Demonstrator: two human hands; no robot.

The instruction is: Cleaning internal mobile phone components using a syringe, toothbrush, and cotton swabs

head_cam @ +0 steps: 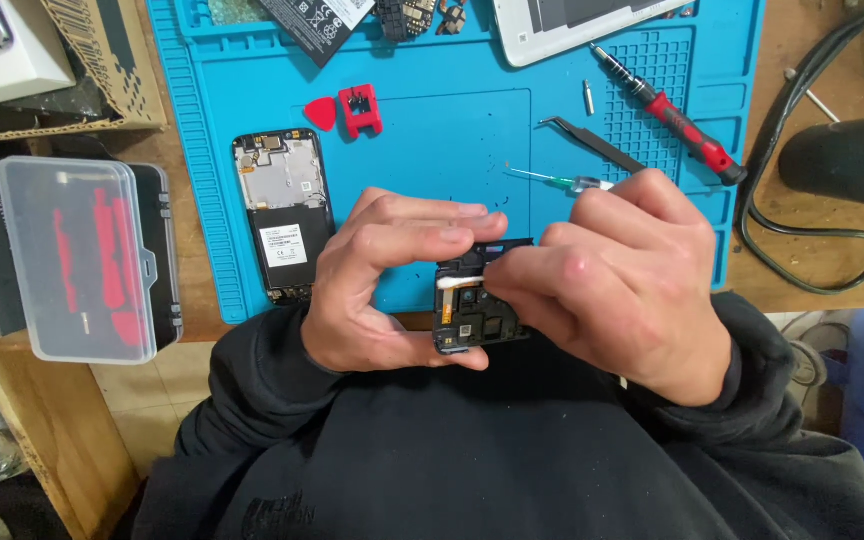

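A small black phone part is held between both hands, just above the near edge of the blue work mat and over the person's dark sweatshirt. The left hand is curled into an open C: its thumb is pressed under the part's lower edge and its fingers are arched over the top edge, so the part is clamped between them. The right hand is closed down from the right side, fingers bent tightly, with the fingertips pinched on a white strip at the part's upper left. Whether anything else is gripped in that hand cannot be told, though a thin syringe is seen just behind its knuckles. Both wrists are drawn in close to the body, sleeves pulled to the wrist. On the mat, an opened phone body is laid to the left, with black tweezers and a red-handled screwdriver well apart to the right. A clear plastic case is set at the far left.
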